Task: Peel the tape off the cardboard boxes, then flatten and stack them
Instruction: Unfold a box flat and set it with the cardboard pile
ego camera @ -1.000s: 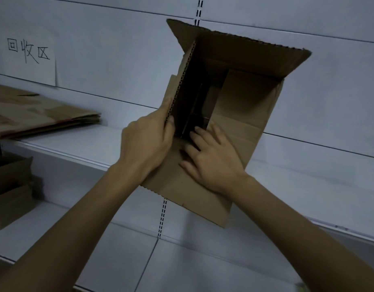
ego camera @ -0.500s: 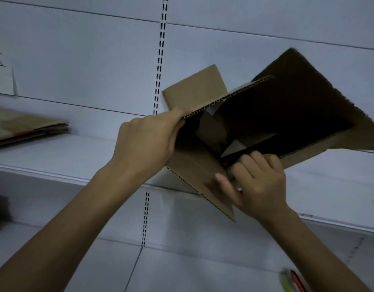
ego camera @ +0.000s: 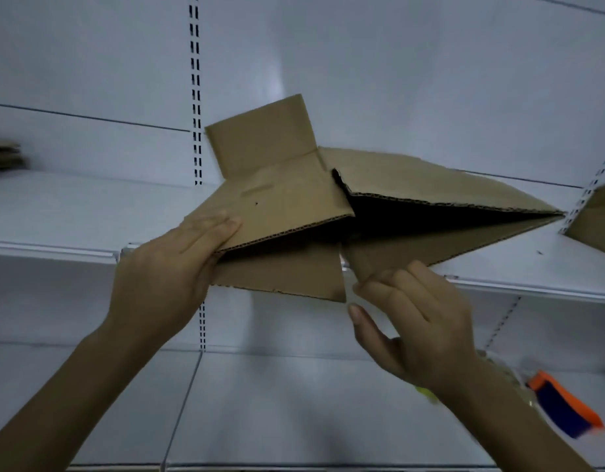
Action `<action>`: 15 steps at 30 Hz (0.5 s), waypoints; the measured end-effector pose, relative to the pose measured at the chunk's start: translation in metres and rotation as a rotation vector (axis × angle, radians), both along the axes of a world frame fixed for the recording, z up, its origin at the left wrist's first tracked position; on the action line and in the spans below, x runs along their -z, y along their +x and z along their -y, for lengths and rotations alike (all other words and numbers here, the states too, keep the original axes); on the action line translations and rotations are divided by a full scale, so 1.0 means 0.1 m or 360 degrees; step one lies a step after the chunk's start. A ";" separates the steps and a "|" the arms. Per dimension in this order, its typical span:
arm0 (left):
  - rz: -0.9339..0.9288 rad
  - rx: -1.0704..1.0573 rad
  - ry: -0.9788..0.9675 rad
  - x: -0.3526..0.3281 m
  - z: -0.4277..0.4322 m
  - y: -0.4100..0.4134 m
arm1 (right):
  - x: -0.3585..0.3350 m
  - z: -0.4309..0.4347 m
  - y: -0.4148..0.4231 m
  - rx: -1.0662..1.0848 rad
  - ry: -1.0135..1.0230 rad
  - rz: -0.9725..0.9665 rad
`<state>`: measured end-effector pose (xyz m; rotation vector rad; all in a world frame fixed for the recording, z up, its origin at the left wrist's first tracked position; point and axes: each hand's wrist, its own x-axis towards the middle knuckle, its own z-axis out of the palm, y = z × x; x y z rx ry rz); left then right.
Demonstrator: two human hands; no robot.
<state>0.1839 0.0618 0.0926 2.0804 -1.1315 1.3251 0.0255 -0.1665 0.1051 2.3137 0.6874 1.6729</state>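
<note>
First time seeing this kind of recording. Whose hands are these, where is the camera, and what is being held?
No machine here: a person works bare-handed, and the one camera sits on their head, looking forward and down. The left hand holds a half-collapsed cardboard box by one corner, in front of a white shelf. The right hand is open, fingertips by the lower flap. Far left on the shelf lies flattened cardboard; lower right, a blurred orange and blue tool.
</note>
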 end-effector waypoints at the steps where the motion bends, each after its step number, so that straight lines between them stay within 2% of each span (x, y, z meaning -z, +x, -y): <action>1: -0.0040 0.0043 -0.0001 0.05 -0.03 0.01 | -0.06 -0.06 -0.01 -0.0055 -0.0010 0.0006; 5: -0.0164 0.0119 0.0095 0.02 -0.10 0.03 | -0.48 -0.20 -0.02 -0.0160 0.0040 0.0048; 8: -0.0289 0.0145 0.0200 -0.09 -0.17 0.04 | -0.85 -0.27 0.01 0.0002 0.0266 -0.0057; 11: -0.0272 0.0186 0.0293 -0.17 -0.21 0.06 | -1.17 -0.16 0.15 0.0457 0.0652 -0.0660; 13: -0.0248 0.0218 0.0284 -0.17 -0.23 0.07 | -1.24 0.00 0.29 0.0786 0.0600 -0.1126; 15: -0.0230 0.0244 0.0269 -0.12 -0.25 0.08 | -1.07 0.12 0.40 0.0902 0.0501 -0.1551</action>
